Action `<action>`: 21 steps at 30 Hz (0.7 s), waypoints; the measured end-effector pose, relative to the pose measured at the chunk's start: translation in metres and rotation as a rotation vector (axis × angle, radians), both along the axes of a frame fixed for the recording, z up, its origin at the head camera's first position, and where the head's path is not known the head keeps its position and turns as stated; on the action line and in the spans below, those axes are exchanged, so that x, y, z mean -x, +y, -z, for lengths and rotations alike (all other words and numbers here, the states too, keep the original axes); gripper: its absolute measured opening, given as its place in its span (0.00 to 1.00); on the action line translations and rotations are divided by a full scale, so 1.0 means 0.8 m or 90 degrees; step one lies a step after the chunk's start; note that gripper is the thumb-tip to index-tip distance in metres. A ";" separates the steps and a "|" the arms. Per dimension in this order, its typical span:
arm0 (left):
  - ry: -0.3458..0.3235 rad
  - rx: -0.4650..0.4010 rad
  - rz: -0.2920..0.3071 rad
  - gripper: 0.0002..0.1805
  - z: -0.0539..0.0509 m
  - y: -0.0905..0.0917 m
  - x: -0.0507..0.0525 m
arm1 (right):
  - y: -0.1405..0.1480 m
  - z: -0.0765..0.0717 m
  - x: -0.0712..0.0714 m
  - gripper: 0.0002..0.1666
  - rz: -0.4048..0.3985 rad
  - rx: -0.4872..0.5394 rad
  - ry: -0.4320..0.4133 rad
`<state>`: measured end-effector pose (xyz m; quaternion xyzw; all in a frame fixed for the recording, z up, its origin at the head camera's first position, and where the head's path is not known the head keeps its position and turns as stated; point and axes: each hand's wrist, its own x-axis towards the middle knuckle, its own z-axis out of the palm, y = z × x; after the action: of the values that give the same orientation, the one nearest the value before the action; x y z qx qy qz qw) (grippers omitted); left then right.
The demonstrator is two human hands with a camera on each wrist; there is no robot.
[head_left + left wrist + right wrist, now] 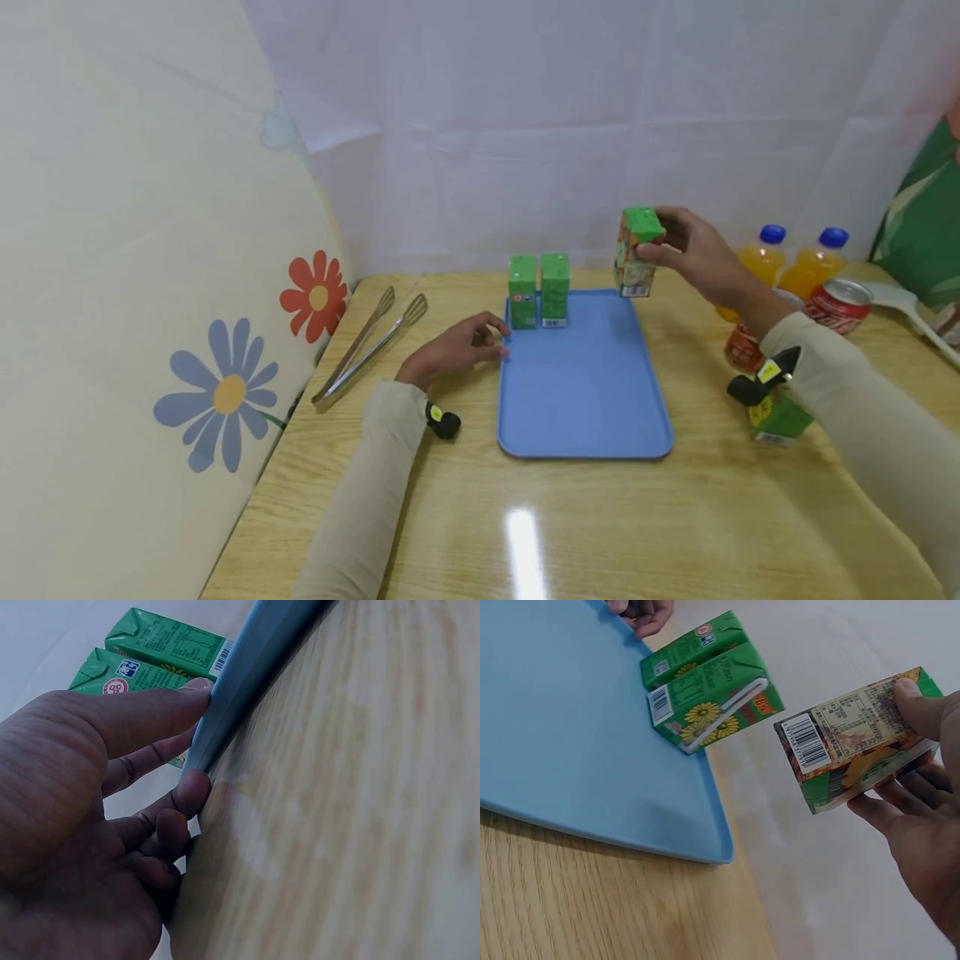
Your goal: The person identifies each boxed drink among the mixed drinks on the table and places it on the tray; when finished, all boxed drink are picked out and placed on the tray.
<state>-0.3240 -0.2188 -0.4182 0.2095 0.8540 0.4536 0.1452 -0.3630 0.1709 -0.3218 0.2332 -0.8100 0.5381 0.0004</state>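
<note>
My right hand (697, 254) grips a juice carton (855, 735) between thumb and fingers, in the air above the far right corner of the blue tray (585, 392). The carton has a green top, brown printed sides and a barcode on its base. Two green drink cartons stand upright side by side at the tray's far left, the left carton (522, 292) touching or almost touching the right carton (555, 290). At the tray's left rim, my left hand (461, 346) holds the edge lightly with its thumb and fingertips.
Metal tongs (367, 346) lie on the table's left. At right stand orange drink bottles (813, 262) with blue caps and red cans (838, 307), partly behind my right arm. Another green carton (780, 421) is below that wrist. A white utensil (900, 304) lies farther right.
</note>
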 end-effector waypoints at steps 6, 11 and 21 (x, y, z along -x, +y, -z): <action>0.002 -0.003 0.003 0.18 0.000 0.002 0.002 | -0.015 0.008 0.012 0.42 -0.023 0.024 -0.030; 0.002 -0.001 0.003 0.18 0.000 0.002 0.003 | -0.032 0.018 0.018 0.41 -0.026 0.025 -0.048; 0.002 0.001 0.013 0.18 0.002 0.013 0.005 | -0.059 0.048 0.024 0.42 0.012 0.052 -0.120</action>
<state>-0.3281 -0.2081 -0.4200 0.2189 0.8522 0.4513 0.1488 -0.3819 0.1240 -0.3602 0.1735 -0.7861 0.5901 -0.0615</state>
